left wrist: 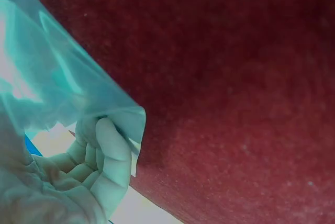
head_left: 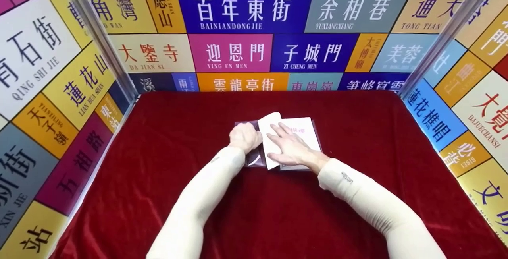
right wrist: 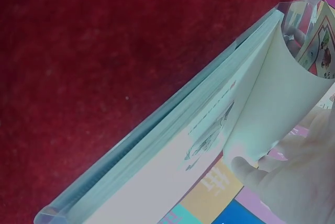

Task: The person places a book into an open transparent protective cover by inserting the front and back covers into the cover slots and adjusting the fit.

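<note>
A thin book [head_left: 311, 134] with white pages lies on the red cloth, its white front cover [head_left: 268, 122] lifted and bent up toward the left. Clear plastic film [head_left: 256, 159] spreads out from the book's left side. My left hand [head_left: 243, 136] holds the film's edge with curled fingers; in the left wrist view the transparent film [left wrist: 63, 72] passes over the fingertips. Spread, straight fingers of my right hand [head_left: 292, 146] press against the lifted cover. In the right wrist view the page block [right wrist: 172, 132] rests within plastic, and the cover [right wrist: 272, 93] curves up beside the hand.
Red velvet cloth [head_left: 178, 124] covers the table around the book. Upright panels printed with colourful street names, such as the blue sign [head_left: 244, 6], enclose the back and both sides. Clear posts [head_left: 99, 32] stand at the corners.
</note>
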Demonstrator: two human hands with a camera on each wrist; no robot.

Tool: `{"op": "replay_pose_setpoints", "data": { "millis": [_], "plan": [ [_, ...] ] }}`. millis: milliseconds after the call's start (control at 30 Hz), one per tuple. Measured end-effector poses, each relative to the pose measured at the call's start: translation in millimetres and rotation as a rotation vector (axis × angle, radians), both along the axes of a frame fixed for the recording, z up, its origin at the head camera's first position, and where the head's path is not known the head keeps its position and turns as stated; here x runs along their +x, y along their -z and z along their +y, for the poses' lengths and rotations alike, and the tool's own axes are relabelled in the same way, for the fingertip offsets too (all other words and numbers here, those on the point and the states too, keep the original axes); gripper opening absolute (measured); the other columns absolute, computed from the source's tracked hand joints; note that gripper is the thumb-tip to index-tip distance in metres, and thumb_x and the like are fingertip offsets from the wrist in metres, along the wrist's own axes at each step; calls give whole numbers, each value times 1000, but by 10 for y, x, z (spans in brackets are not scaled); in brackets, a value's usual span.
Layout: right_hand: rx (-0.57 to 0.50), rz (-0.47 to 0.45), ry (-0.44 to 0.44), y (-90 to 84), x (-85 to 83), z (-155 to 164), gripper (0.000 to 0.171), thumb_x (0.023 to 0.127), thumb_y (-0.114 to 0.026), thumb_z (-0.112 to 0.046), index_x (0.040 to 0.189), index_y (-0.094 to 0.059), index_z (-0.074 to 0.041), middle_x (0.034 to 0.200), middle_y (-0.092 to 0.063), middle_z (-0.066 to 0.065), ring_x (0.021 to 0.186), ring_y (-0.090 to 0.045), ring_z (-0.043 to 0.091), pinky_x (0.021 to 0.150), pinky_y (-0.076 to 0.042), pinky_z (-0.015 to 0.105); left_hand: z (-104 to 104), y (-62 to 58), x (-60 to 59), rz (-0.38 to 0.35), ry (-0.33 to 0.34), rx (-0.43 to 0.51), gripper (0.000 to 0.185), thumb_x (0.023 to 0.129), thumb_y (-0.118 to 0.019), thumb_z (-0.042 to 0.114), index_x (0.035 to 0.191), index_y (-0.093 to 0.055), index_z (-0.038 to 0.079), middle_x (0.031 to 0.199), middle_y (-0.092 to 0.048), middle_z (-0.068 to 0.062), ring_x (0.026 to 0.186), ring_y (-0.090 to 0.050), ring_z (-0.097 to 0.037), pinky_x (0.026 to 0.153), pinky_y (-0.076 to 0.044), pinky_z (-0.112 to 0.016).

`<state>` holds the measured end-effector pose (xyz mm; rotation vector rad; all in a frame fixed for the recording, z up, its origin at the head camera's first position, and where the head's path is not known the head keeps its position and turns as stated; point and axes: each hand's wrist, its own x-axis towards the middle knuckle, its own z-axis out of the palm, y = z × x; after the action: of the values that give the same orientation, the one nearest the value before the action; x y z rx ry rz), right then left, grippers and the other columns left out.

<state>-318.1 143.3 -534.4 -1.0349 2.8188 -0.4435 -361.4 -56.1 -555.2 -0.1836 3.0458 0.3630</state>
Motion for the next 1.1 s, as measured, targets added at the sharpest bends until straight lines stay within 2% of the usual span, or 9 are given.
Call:
{"op": "replay_pose_setpoints", "data": {
  "millis": [67, 200, 233, 300, 433, 467, 633, 767, 1100],
  "plan": [
    [8, 1, 1, -4, 0, 4, 80, 102, -64, -47, 167, -50, -3, 186, -26, 24, 174, -18, 52, 137, -30, 73, -14, 130, -91, 39, -14, -1, 45, 100, -62, 47, 96, -84, 8, 99, -85, -17, 90, -84, -33, 71, -69, -48],
    [13, 9, -2, -14, 5, 14, 80, 102, -64, -47, 167, -51, -3, 186, -27, 25, 174, -19, 53, 135, -31, 74, -36, 140, -110, 55, -11, 18, 45, 101, -60, 45, 93, -83, 8, 96, -85, -18, 86, -84, -34, 66, -68, -47],
    [10, 13, -2, -15, 5, 16, 80, 101, -65, -47, 166, -51, -2, 185, -27, 25, 173, -20, 53, 135, -32, 74, -48, 215, -145, 84, -17, 16, 46, 101, -58, 46, 91, -82, 8, 93, -84, -17, 85, -83, -33, 64, -67, -46],
    [4, 22, -3, -14, 2, 20, 80, 100, -65, -47, 166, -52, -2, 185, -29, 25, 173, -22, 54, 135, -33, 74, -52, 75, -68, 49, -15, 36, 47, 105, -57, 45, 98, -83, 6, 100, -85, -19, 91, -84, -35, 70, -69, -48],
    [-5, 34, 2, -5, -5, 19, 80, 99, -66, -46, 164, -54, -2, 184, -31, 25, 172, -24, 53, 136, -34, 71, -71, 18, -31, 48, -41, 83, 44, 105, -60, 40, 106, -84, 3, 108, -85, -23, 98, -84, -38, 79, -70, -51],
    [-6, 37, 3, -3, -5, 16, 79, 98, -66, -46, 163, -55, -2, 184, -32, 25, 172, -25, 53, 136, -34, 71, -69, -74, 19, 24, -43, 102, 41, 104, -62, 36, 111, -84, 2, 113, -84, -24, 102, -84, -40, 83, -71, -52],
    [-5, 48, 3, 4, -6, -20, 78, 97, -68, -47, 161, -59, -3, 182, -35, 25, 171, -27, 52, 134, -37, 70, -84, -86, 62, 32, -46, 115, 38, 103, -60, 30, 113, -84, 2, 116, -84, -24, 105, -84, -40, 87, -70, -53],
    [8, 58, 16, 15, -7, -67, 78, 98, -68, -48, 161, -59, -4, 182, -35, 24, 172, -27, 51, 133, -38, 71, -88, -127, 115, 27, -37, 115, 40, 101, -62, 35, 111, -83, 3, 115, -84, -23, 105, -83, -39, 88, -70, -52],
    [57, 48, 102, 68, 29, -197, 79, 99, -69, -45, 165, -53, -4, 185, -28, 24, 174, -20, 49, 129, -41, 75, -100, -238, 363, -47, 78, 118, 42, 92, -77, 45, 106, -81, 6, 119, -83, -20, 109, -81, -37, 92, -68, -53]
  ]
}}
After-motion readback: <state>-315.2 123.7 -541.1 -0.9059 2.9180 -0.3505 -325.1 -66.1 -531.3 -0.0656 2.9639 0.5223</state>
